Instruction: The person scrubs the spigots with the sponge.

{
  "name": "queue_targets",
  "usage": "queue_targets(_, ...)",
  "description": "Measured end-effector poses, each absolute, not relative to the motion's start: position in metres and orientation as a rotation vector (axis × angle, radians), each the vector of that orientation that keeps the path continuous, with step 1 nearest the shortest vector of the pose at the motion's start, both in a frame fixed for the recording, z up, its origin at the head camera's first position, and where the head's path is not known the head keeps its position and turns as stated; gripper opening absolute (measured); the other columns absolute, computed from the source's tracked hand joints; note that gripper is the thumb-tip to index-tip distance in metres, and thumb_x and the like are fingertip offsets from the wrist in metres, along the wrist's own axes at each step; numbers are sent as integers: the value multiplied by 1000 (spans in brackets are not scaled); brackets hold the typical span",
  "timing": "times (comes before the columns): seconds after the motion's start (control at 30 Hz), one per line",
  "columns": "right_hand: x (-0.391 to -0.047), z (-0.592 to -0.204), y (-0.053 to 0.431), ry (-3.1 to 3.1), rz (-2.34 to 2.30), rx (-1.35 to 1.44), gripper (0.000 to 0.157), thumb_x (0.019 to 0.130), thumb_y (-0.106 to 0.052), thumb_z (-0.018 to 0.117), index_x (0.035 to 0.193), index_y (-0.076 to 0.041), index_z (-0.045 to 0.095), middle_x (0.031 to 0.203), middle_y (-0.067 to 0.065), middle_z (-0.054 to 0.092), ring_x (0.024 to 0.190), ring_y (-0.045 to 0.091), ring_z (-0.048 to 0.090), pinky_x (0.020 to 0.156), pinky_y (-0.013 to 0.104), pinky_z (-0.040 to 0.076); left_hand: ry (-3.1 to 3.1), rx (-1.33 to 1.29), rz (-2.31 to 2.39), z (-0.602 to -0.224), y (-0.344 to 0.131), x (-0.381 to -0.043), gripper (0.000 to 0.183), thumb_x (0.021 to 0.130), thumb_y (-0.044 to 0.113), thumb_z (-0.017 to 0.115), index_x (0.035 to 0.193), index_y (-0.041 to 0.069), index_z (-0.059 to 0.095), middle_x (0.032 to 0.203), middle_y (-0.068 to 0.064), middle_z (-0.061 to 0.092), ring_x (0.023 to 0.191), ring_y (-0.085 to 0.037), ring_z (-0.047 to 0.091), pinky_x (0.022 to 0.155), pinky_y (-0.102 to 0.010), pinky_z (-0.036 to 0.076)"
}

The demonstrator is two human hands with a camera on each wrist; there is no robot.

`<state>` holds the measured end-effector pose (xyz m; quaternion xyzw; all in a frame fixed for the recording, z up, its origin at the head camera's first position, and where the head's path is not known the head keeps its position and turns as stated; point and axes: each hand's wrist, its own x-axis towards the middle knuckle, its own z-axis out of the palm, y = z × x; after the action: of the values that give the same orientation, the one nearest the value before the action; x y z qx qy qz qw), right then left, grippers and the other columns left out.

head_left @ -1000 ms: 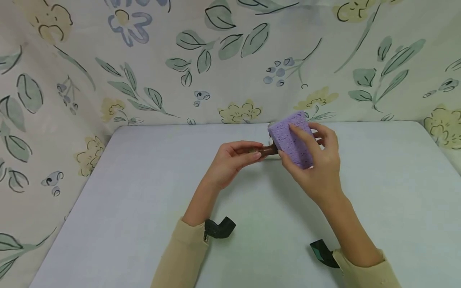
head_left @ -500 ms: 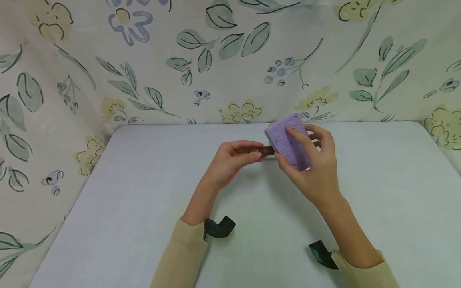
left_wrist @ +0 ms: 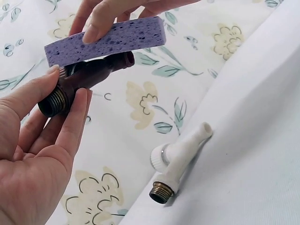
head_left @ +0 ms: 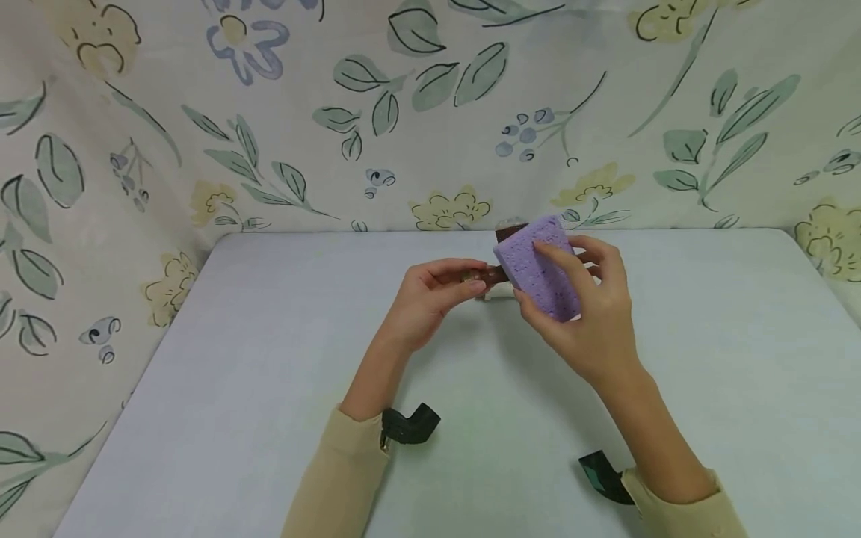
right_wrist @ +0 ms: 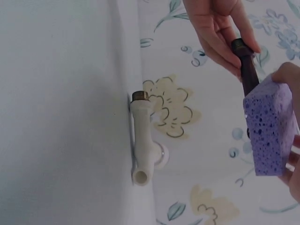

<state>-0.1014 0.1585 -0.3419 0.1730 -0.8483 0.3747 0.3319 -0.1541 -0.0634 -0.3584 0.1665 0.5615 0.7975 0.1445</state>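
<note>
My left hand pinches a dark brown tap by its threaded end, thumb on one side and fingers on the other. In my right hand is a purple sponge, gripped between thumb and fingers. The sponge lies against the brown tap's body and covers much of it in the head view. A dark part of the tap shows above the sponge's upper left corner there. Below both hands, a white tap with a brass threaded end rests at the table's far side, mostly hidden in the head view.
The white table stretches out on both sides of my arms. A floral cloth hangs behind its far edge and along the left. Black mounts stick out at both sleeve cuffs.
The sponge has shifted slightly left and down along the brown tap. More of the tap now shows above the sponge, and more of the white tap shows beneath. My left hand barely moved.
</note>
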Motion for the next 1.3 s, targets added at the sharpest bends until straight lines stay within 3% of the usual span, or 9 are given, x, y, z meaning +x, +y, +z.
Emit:
queue_targets(0.17,-100,-340,160,-2222,961,375,54,81,-19,83,132,-5,70,134,30,53,123,43,53,87,47,50,1611,442,2350,-356,-65,-153,30,96,-17,61,126,-19,64,112,-2,73,98,-13,72,90,-22,60)
queue_targets(0.43,-98,-346,150,-2225,1013,356,57,81,-17,86,133,-4,68,132,32,50,123,43,52,87,51,52,1564,440,2402,-357,-61,-153,33,94,-20,62,115,0,77,110,-1,75,102,-13,72,92,-23,60)
queue_targets(0.7,-100,-346,149,-2178,950,342,57,78,-13,89,131,-4,68,129,33,51,118,45,51,82,47,47,1548,428,2444,-357,-56,-152,33,93,-22,61,116,-5,76,108,0,77,101,-13,72,85,-21,60)
queue_targets(0.83,-99,-348,146,-2190,975,373,57,79,-15,88,131,-4,67,128,33,49,118,46,51,85,48,48,1532,447,2460,-356,-54,-151,31,93,-24,60,120,-13,72,106,1,78,100,-12,73,83,-21,59)
queue_targets(1.1,-98,-345,146,-2216,956,442,56,77,-13,90,128,-2,69,127,32,51,117,46,53,86,51,51,1537,449,2465,-355,-54,-151,37,92,-26,59,129,-26,57,107,1,78,101,-12,74,86,-22,61)
queue_targets(1.3,-97,-349,144,-2215,998,403,56,79,-17,88,129,-2,68,129,32,50,117,45,53,86,49,52,1547,442,2453,-354,-54,-152,40,92,-24,61,132,-27,54,109,1,77,103,-12,74,89,-24,61)
